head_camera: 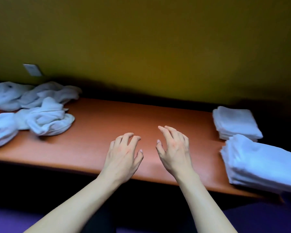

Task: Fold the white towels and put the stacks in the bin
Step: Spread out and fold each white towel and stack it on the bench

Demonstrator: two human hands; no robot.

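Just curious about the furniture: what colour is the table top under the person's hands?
The table top is a reddish orange-brown, plain with no pattern, best seen in the head view.

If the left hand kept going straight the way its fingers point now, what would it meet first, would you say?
Probably nothing on the table: the left hand points away from the person and slightly right, over bare wood toward the wall. The crumpled towels lie well off to its left. Depth is hard to judge.

I see a reddish-brown table (107, 118) stretching beyond my fingertips, a mustard-yellow wall (149, 44) behind it, a pale wall plate (32, 69) far left, and dim purple floor (10, 221) below.
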